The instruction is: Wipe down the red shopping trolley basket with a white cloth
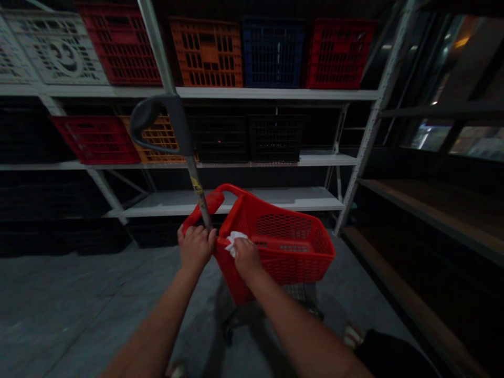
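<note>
A small red plastic shopping cart (pixel 291 257) with a mesh basket stands in front of me. My left hand (pixel 197 244) is closed on the near end of its red handle (pixel 214 202), beside the base of a metal pole (pixel 200 197). That pole rises from the cart and carries a dark grey loop grip (pixel 177 125). In my right hand (pixel 248 257) is a crumpled white cloth (pixel 235 242), maybe a tissue, pressed against the basket's near rim. The fingertips of both hands are partly hidden.
White metal shelving (pixel 275 94) behind the cart carries several plastic crates, among them an orange crate (pixel 208 52) and a blue crate (pixel 273 52). Wooden shelves (pixel 433 210) run along the right side. Grey floor (pixel 98 299) lies around the cart.
</note>
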`<action>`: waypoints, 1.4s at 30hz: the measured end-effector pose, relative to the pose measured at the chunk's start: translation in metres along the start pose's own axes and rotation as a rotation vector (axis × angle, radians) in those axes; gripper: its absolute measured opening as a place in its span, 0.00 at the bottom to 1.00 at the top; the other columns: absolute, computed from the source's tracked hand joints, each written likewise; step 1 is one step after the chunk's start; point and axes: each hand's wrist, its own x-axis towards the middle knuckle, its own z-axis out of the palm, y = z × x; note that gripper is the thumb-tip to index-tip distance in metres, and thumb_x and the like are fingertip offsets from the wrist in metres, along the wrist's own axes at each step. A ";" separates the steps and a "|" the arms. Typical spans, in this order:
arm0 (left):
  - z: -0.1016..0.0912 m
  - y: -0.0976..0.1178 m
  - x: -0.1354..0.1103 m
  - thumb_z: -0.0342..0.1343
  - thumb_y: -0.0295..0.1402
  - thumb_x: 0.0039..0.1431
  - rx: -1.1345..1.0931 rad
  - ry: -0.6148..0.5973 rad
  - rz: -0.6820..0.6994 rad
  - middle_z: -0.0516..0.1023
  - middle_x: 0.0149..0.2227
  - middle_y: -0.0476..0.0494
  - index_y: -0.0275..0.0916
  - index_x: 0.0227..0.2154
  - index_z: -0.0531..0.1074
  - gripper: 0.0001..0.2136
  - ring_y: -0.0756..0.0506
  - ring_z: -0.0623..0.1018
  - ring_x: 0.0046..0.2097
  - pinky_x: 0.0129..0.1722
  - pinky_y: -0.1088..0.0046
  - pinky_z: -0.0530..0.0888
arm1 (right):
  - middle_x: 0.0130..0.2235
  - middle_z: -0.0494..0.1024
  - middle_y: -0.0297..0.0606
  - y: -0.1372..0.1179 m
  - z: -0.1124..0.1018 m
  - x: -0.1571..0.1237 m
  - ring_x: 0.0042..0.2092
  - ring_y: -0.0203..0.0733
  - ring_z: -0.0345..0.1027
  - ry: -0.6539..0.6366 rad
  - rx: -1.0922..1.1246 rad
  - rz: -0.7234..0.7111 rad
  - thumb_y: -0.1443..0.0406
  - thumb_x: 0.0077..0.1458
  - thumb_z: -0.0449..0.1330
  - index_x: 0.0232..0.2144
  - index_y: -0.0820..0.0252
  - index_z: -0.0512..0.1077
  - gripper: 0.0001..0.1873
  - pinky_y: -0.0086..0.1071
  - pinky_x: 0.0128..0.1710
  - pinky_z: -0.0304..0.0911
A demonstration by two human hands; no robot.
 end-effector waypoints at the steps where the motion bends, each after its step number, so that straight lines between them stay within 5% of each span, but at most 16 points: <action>1: 0.000 -0.002 0.000 0.42 0.39 0.56 0.012 0.002 0.008 0.73 0.27 0.42 0.39 0.25 0.72 0.16 0.42 0.68 0.37 0.52 0.54 0.52 | 0.33 0.74 0.41 0.003 -0.001 -0.003 0.37 0.40 0.66 -0.019 -0.003 0.011 0.73 0.52 0.48 0.34 0.63 0.69 0.11 0.31 0.39 0.59; 9: 0.009 -0.014 0.002 0.41 0.39 0.57 0.093 0.013 0.026 0.73 0.27 0.43 0.39 0.23 0.72 0.17 0.42 0.68 0.36 0.52 0.56 0.52 | 0.39 0.75 0.43 0.075 -0.036 -0.062 0.40 0.39 0.68 -0.022 -0.076 0.198 0.73 0.52 0.47 0.41 0.63 0.68 0.16 0.31 0.43 0.61; 17: 0.009 -0.013 0.003 0.41 0.39 0.57 0.081 0.015 0.012 0.74 0.28 0.43 0.38 0.24 0.72 0.17 0.42 0.68 0.37 0.51 0.56 0.52 | 0.36 0.75 0.44 0.004 -0.004 -0.006 0.37 0.39 0.68 -0.087 0.038 0.083 0.74 0.51 0.47 0.38 0.65 0.68 0.14 0.29 0.39 0.62; 20: 0.010 -0.017 0.003 0.41 0.39 0.57 0.073 0.004 0.026 0.74 0.28 0.42 0.38 0.24 0.72 0.17 0.42 0.68 0.37 0.52 0.56 0.52 | 0.35 0.75 0.43 0.003 -0.004 -0.006 0.36 0.38 0.68 -0.096 0.052 0.100 0.73 0.51 0.47 0.37 0.64 0.68 0.12 0.28 0.38 0.62; 24: 0.011 -0.019 0.002 0.41 0.39 0.56 0.081 -0.014 0.013 0.74 0.28 0.41 0.37 0.24 0.72 0.17 0.42 0.69 0.37 0.52 0.56 0.51 | 0.35 0.76 0.42 0.046 -0.026 -0.038 0.36 0.38 0.69 -0.073 -0.001 0.206 0.74 0.52 0.47 0.37 0.63 0.69 0.14 0.28 0.38 0.62; 32: 0.015 -0.021 0.001 0.40 0.40 0.57 0.059 -0.017 0.021 0.74 0.29 0.42 0.38 0.25 0.71 0.17 0.41 0.68 0.39 0.53 0.56 0.51 | 0.42 0.75 0.45 0.176 -0.104 -0.124 0.41 0.41 0.70 0.136 -0.189 0.412 0.70 0.51 0.47 0.42 0.63 0.69 0.17 0.34 0.44 0.62; 35: 0.015 -0.021 0.002 0.40 0.40 0.56 0.030 -0.024 0.020 0.73 0.29 0.42 0.39 0.25 0.71 0.17 0.41 0.68 0.39 0.53 0.55 0.50 | 0.43 0.74 0.45 0.201 -0.120 -0.139 0.42 0.43 0.70 0.215 -0.210 0.459 0.69 0.51 0.47 0.41 0.63 0.70 0.17 0.36 0.45 0.63; 38: 0.014 -0.021 0.004 0.41 0.41 0.56 0.018 -0.024 0.016 0.73 0.28 0.41 0.39 0.24 0.70 0.17 0.41 0.68 0.39 0.53 0.55 0.50 | 0.42 0.75 0.47 0.195 -0.114 -0.135 0.42 0.43 0.70 0.233 -0.168 0.468 0.70 0.50 0.47 0.42 0.66 0.70 0.18 0.36 0.44 0.63; 42: 0.011 -0.019 0.005 0.44 0.45 0.53 0.034 -0.026 0.012 0.74 0.29 0.42 0.39 0.20 0.69 0.17 0.41 0.68 0.39 0.53 0.55 0.50 | 0.44 0.74 0.45 0.149 -0.078 -0.105 0.44 0.41 0.68 0.127 -0.044 0.328 0.71 0.50 0.47 0.44 0.65 0.69 0.19 0.35 0.46 0.63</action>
